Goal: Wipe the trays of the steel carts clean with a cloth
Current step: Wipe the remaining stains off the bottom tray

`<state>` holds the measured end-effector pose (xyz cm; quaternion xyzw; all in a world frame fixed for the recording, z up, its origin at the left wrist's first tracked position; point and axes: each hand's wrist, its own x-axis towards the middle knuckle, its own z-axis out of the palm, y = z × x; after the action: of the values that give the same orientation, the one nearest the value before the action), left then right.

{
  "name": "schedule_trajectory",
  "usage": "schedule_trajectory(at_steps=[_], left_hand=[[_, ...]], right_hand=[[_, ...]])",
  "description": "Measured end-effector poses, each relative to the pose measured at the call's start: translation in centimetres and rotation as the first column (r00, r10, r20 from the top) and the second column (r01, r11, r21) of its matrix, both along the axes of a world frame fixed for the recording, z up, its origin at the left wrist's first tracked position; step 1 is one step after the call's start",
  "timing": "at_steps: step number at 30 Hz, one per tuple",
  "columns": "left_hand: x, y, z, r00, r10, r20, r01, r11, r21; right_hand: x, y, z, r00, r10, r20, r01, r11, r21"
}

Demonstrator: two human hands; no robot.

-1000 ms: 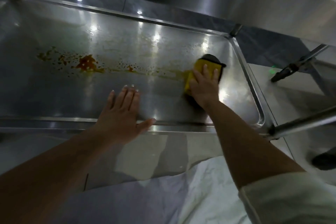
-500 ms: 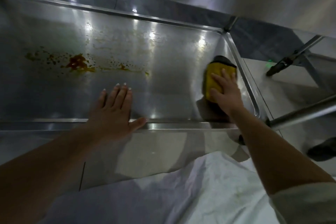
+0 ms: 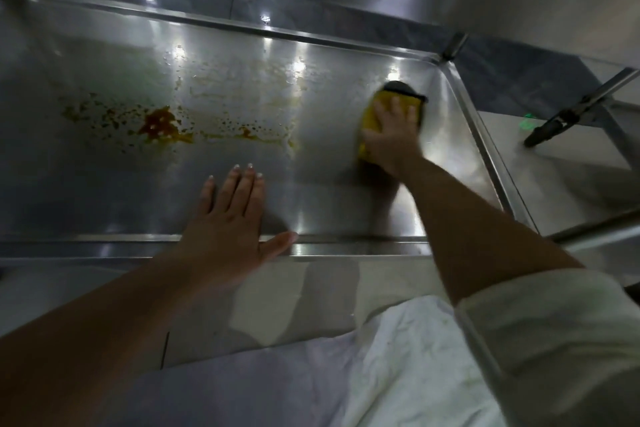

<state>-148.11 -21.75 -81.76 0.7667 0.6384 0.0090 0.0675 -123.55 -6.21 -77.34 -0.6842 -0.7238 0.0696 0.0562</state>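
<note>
While left hand (image 3: 225, 232) lies flat, right hand (image 3: 391, 135) presses cloth (image 3: 372, 111) on tray (image 3: 346, 248).

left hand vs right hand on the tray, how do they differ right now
The left hand lies flat and bare at the steel tray's near rim, holding nothing; the right hand presses a yellow cloth further in, near the right end. The left hand looks sharp, the right hand blurred. Both have straight fingers, palm down.
</note>
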Motion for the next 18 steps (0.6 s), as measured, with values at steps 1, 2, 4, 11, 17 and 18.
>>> schedule_trajectory(at_steps=[1,2,4,11,17,18], left_hand=[[0.0,0.0,0.1,1.000,-0.001,-0.005,0.001,1.000,-0.002],[0.1,-0.1,0.2,1.000,0.001,-0.010,-0.001,1.000,-0.002],[0.2,-0.2,0.6,0.999,0.016,-0.028,-0.016,1.000,-0.007],[-0.9,-1.3,1.7,0.991,0.076,-0.112,-0.077,0.997,-0.011],[-8.9,-2.8,1.9,0.988,0.092,-0.122,-0.088,0.996,0.032],[-9.3,-2.9,2.1,0.987,0.082,-0.137,-0.080,0.997,0.021]], right_hand=[[-2.4,-0.2,-0.1,0.996,0.086,-0.025,-0.086,0.996,-0.008],[-4.7,-0.7,-0.3,0.986,0.149,-0.072,-0.151,0.988,-0.018],[-8.3,-2.2,-0.7,0.952,0.272,-0.143,-0.278,0.960,-0.024],[-4.3,-8.1,-0.8,0.913,0.290,-0.287,-0.300,0.954,0.010],[-2.1,-9.4,-2.0,0.961,-0.053,-0.272,0.076,0.994,0.076],[-3.0,-9.1,-2.1,0.964,-0.129,-0.233,0.149,0.986,0.074]])
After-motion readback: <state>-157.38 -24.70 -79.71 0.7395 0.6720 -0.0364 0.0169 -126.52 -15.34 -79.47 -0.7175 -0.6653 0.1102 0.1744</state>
